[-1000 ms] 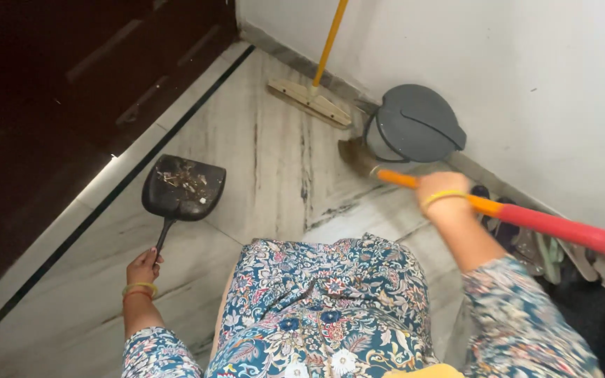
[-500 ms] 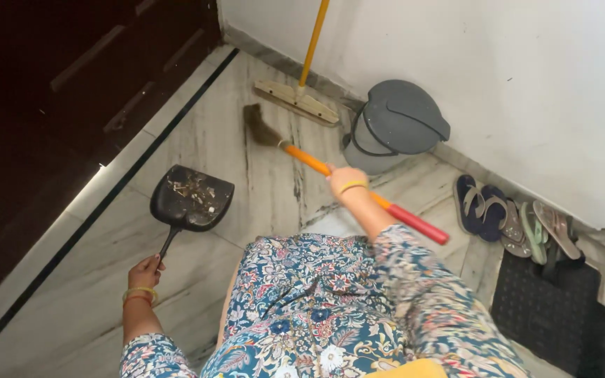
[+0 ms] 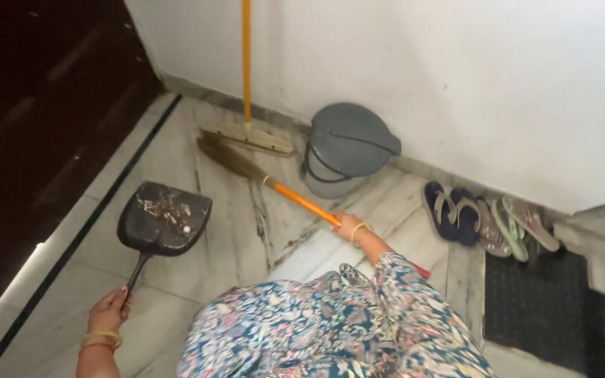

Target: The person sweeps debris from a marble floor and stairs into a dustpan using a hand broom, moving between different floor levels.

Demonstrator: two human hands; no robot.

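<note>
Head view, looking down at marble floor (image 3: 232,238).

Left hand (image 3: 110,311): closed round the thin handle of black dustpan (image 3: 164,218), near the floor's left edge by the dark strip. Pan flat on floor, mouth facing away from the body, holding a small scatter of bits and dust. Bangles on that wrist.

Right hand (image 3: 348,225): clamped on the orange handle of broom (image 3: 246,165), mid-floor. Handle angled up-left from the hand; straw head down on the floor, tip just beside the base of a flat floor brush (image 3: 246,137). Red end of the handle just visible behind the sleeve.

Floor brush: yellow pole upright against white wall (image 3: 456,84), head on the floor at the wall's foot.

Grey lidded bin (image 3: 348,148): tilted, against the wall, just right of the brush, close to the broom handle; touching or not, cannot tell.

Sandals (image 3: 488,222): several in a row along the wall, right of the bin. Dark mat (image 3: 544,304) at the floor's right edge, below the sandals.

Dark door (image 3: 29,105) fills the left side.

Patterned floral clothing at bottom centre.
</note>
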